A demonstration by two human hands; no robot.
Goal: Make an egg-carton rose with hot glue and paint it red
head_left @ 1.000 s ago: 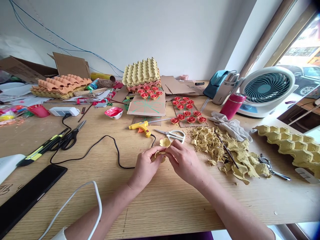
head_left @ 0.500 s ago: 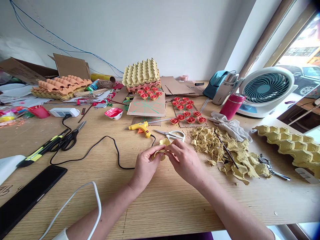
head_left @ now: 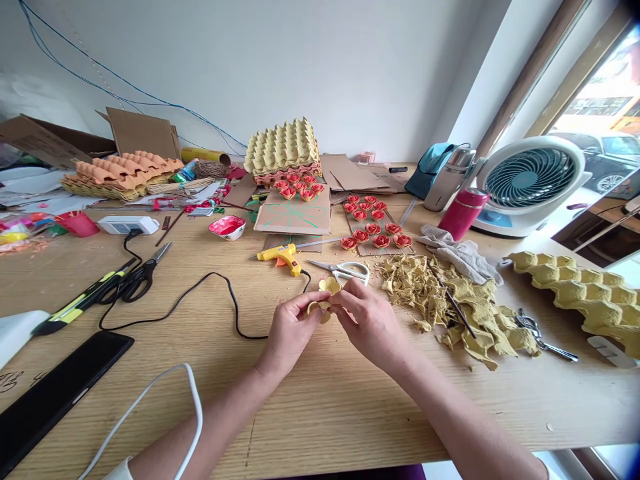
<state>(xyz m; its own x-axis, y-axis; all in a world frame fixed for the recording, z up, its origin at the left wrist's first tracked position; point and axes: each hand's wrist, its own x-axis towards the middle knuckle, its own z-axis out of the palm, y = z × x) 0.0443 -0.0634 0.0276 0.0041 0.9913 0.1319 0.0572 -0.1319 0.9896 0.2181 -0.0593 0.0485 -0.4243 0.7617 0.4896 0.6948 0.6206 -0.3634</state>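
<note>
A yellow egg-carton piece cut into petals (head_left: 314,307) is pinched between the fingertips of my left hand (head_left: 290,330) and my right hand (head_left: 367,321), low over the table. The fingers cover much of it. Just past my fingertips shows another yellow petalled cup (head_left: 329,285); whether it touches my hands I cannot tell. White-handled scissors (head_left: 350,271) lie right behind my right hand. Beyond my left hand rests a yellow hot glue gun (head_left: 283,256), its black cord running left.
Torn carton scraps (head_left: 425,290) with a dark stick lie at right, near an egg tray (head_left: 575,287). Red carton roses (head_left: 381,241) stand on cardboard behind. Black scissors (head_left: 140,280), a cutter (head_left: 85,300), a phone (head_left: 65,393) and a white cable (head_left: 193,393) occupy the left.
My fingertips have shifted slightly around the yellow piece, and a little more of the petalled cup behind them shows. Otherwise the table looks the same.
</note>
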